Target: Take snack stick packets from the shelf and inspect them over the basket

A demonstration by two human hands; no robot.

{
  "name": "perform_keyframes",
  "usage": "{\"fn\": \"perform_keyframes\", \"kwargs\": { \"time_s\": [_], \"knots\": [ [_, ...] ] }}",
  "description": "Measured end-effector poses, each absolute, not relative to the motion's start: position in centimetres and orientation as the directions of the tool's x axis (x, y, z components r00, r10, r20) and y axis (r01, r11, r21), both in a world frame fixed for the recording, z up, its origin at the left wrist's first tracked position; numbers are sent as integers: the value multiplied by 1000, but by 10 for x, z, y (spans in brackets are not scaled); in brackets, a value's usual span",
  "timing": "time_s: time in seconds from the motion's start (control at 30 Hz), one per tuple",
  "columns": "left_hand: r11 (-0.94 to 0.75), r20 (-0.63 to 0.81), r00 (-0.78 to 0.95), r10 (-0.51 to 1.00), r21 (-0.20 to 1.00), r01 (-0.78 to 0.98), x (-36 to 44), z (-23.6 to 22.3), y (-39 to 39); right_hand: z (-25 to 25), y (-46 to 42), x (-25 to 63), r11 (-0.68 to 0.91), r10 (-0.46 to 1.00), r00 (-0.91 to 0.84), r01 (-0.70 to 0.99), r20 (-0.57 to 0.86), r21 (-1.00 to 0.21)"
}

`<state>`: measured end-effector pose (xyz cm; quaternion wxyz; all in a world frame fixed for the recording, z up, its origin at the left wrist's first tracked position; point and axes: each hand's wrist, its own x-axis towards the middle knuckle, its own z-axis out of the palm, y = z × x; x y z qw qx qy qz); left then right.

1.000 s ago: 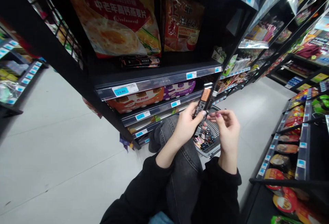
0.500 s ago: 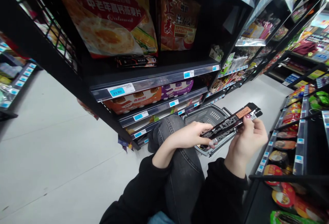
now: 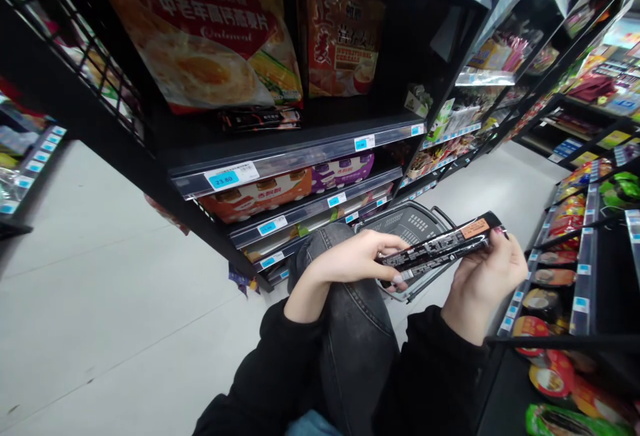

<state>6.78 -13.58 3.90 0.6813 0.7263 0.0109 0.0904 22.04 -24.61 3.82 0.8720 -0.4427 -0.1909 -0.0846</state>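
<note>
Two long, thin black sachets [image 3: 435, 249] with small pale print and an orange label span the gap between my hands. My left hand [image 3: 357, 259] pinches their near left end between thumb and fingers. At the other end, my right hand [image 3: 487, 276] grips them, its thumb near the orange label. Below them stands a grey shopping basket [image 3: 400, 219] on the floor, partly hidden by the sachets and my left hand. Similar dark sachets [image 3: 260, 118] lie on the shelf in front of a large oatmeal bag [image 3: 200, 36].
A black shelf [image 3: 330, 123] with price tags rises at the front left, holding a cereal bag [image 3: 345, 43] and orange and purple multipacks [image 3: 343, 173] below. On the right, another rack holds instant noodle cups [image 3: 550, 376]. Pale floor [image 3: 125, 303] extends to the left.
Both ends of the sachets have shifted: my right hand has moved slightly right, my left hand slightly left. The sachets look a little more level and spread apart less at the right end.
</note>
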Motion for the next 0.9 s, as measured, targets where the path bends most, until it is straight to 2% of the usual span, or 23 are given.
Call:
{"fn": "perform_keyframes", "kwargs": {
  "time_s": [0.07,0.13,0.23,0.33,0.57,0.8,0.9],
  "knots": [
    [91,117,965,234,986,-141,67,38,-135,39,-249,222,634,34,919,285,394,-719],
    [167,132,914,383,964,-209,67,37,-135,40,-250,224,670,59,923,246,380,-701],
    [191,182,792,583,917,-351,68,39,-138,40,-251,224,706,94,929,191,358,-682],
    [187,231,698,678,864,-467,68,42,-141,41,-250,221,730,120,929,157,350,-666],
    [122,278,629,726,849,-515,67,42,-141,43,-248,218,734,147,912,159,383,-661],
    [110,297,667,684,861,-496,64,39,-136,44,-248,218,744,165,900,156,404,-650],
    [18,338,678,653,887,-460,60,38,-131,42,-250,220,713,220,886,140,408,-687]
  ]
}}
